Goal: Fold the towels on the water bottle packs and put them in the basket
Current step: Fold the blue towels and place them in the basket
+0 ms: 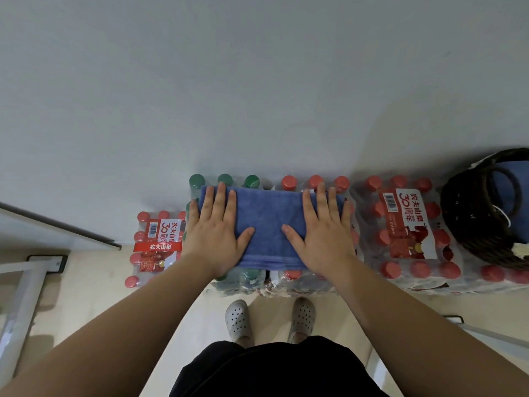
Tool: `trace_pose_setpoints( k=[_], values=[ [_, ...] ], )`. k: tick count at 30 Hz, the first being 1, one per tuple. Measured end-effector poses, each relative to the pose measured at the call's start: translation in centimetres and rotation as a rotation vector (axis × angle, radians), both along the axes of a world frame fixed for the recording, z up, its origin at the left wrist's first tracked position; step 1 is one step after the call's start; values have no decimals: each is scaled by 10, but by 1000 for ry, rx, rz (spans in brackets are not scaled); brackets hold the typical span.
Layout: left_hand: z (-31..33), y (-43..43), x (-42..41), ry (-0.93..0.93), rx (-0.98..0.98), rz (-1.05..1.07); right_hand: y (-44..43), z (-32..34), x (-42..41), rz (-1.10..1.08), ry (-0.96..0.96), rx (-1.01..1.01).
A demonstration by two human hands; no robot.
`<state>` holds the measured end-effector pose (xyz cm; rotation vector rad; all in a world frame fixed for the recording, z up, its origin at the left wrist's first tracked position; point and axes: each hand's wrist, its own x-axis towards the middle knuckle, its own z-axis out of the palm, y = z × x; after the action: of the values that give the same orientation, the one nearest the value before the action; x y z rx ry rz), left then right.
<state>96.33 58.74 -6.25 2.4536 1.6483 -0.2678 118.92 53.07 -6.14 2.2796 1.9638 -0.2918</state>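
Pale grey wall [257, 81] behind, beige floor [94, 287] below; straight, spread fingers of left hand [216, 233] and right hand [322, 233] press flat on either end of a folded blue terry towel [269, 224], rectangular, with a ribbed hem at its near edge. Towel lies across two shrink-wrapped water bottle packs, green-capped pack [224, 180] left, red-capped pack [315, 180] right. Flanking red-capped packs [406, 224] carry red labels with barcodes, reading "农夫山泉" and "30 周年"; a round, dark woven wicker basket [469, 224] sits on the far-right packs with blue cloth [512, 190] inside.
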Motion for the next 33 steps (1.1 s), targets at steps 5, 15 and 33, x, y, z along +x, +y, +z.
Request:
trace_pose_setpoints(
  k=[5, 15, 33],
  values=[
    [1, 17, 6, 3, 6, -8, 18, 3, 8, -14, -11, -9],
    [1, -17, -15, -35, -3, -9, 10, 22, -16, 17, -97, 2],
    [11, -4, -40, -283, -76, 78, 14, 5, -77, 88, -79, -22]
  ],
)
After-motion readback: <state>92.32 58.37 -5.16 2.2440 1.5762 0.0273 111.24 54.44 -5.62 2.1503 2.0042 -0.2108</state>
